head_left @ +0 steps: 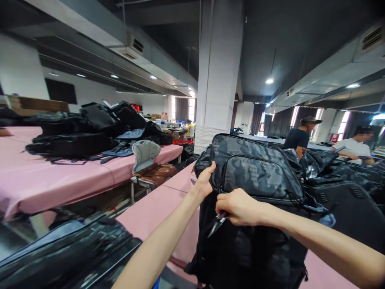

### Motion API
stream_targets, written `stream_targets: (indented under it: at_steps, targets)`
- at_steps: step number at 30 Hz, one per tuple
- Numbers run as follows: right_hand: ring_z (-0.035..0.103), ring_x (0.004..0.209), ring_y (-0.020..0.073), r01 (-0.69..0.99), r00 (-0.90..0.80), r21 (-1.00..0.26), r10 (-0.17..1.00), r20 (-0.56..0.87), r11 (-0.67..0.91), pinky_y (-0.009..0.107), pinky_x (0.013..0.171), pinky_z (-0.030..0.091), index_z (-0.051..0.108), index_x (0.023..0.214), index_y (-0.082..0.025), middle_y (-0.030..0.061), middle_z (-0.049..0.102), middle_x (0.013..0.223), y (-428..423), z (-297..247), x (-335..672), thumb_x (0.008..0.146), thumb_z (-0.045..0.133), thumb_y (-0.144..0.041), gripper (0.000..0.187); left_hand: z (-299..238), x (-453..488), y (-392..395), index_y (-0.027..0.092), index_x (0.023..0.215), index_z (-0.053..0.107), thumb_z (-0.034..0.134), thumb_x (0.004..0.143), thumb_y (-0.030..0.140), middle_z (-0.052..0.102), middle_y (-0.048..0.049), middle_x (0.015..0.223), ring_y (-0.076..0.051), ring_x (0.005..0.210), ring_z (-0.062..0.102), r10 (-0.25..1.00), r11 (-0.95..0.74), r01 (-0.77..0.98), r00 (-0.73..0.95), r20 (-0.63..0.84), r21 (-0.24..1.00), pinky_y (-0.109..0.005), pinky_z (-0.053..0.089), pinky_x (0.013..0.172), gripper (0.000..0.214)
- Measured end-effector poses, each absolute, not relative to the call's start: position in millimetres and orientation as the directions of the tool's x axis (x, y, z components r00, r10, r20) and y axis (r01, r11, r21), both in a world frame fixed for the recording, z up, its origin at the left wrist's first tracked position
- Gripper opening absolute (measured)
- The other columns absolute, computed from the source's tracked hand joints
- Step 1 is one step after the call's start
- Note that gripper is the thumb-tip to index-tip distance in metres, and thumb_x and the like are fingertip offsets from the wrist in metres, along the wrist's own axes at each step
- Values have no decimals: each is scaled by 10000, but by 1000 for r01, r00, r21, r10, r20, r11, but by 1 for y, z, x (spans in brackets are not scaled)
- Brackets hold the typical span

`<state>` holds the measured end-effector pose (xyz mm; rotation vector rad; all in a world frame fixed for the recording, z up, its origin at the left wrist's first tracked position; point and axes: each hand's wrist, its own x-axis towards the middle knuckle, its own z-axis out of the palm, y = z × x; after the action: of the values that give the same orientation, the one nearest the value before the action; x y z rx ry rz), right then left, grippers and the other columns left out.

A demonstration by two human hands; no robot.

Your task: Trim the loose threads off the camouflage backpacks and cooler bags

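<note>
"Backpack (pixel 255 172) first: where is it?"

"At 4 o'clock from the middle of the view, standing on the pink table (pixel 177 206), camouflage front pocket facing up towards the wearer."

"And the left hand (pixel 207 180)?"

"At 9 o'clock on the upper panel. The thumb lies over the edge; the fingers go out of sight behind, so I can't tell how far they wrap. It looks like a steadying pinch."

"Right hand (pixel 236 206)?"

"Just below the pocket, at 7 o'clock from its middle. It's curled tight around the snips (pixel 217 224), blades pointing to 7 o'clock. They seem close together, though blur hides any gap, and I can't say whether they touch the fabric."

"So which step is this?"

"My reading: handling the bag with the cutting tool at the ready. No thread shows between the blades."

"What does the next move call for?"

"A firm left hold, I'd judge, and those points kept off the cloth until the spot is plain."
</note>
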<state>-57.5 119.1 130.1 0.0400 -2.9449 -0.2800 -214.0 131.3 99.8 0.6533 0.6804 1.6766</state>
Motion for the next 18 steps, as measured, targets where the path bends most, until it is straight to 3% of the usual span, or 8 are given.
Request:
stream_targets:
  at_steps: [2,4,6,10,13,16,18]
  targets:
    - [583,756,133,56,-934,117,11,356,991,213,631,414,613,862,-219,0,645,856,135,142,-45,674,454,-22,315,101,-212,131,57,873,633,444,891,336,689,-99,693,-204,697,675,986,-143,-736,-167,27,661,-313,555,665,338]
    - [558,893,166,242,-777,116,121,617,963,262,752,422,607,974,-227,32,636,973,166,162,-39,702,407,6,410,103,-211,131,59,855,635,504,865,294,692,-99,697,-199,687,677,980,-174,-744,-197,36,646,-310,553,683,270]
    - [515,994,215,390,-689,144,185,701,909,329,819,407,595,1047,-220,68,599,1090,199,179,-34,746,417,-27,399,104,-210,132,64,836,634,529,852,258,691,-89,680,-191,667,677,972,-203,-735,-232,41,647,-307,553,690,221]
    - [540,873,207,423,-737,108,272,620,900,317,747,415,588,972,-197,64,618,958,228,180,-4,777,417,-88,283,104,-211,134,63,818,629,520,855,245,677,-79,613,-187,596,669,956,-190,-708,-290,-35,680,-316,558,669,216]
    - [513,750,193,408,-746,195,203,634,892,307,677,375,570,894,-199,53,601,815,196,153,32,783,398,-89,232,104,-210,139,65,819,625,509,859,254,667,-73,583,-195,568,664,936,-141,-713,-321,-141,687,-329,562,639,225]
    - [471,680,192,376,-816,306,156,557,875,316,626,318,547,751,-197,60,565,720,143,110,54,769,408,-75,186,105,-208,147,79,834,618,485,867,225,668,-70,597,-199,595,668,915,-137,-727,-353,-195,673,-333,564,627,200]
    - [463,653,179,373,-840,228,223,495,899,305,600,305,541,761,-197,54,564,722,114,77,56,736,421,-36,202,106,-206,152,85,837,615,485,863,215,675,-81,636,-204,616,669,906,-142,-724,-370,-207,675,-339,562,624,186]
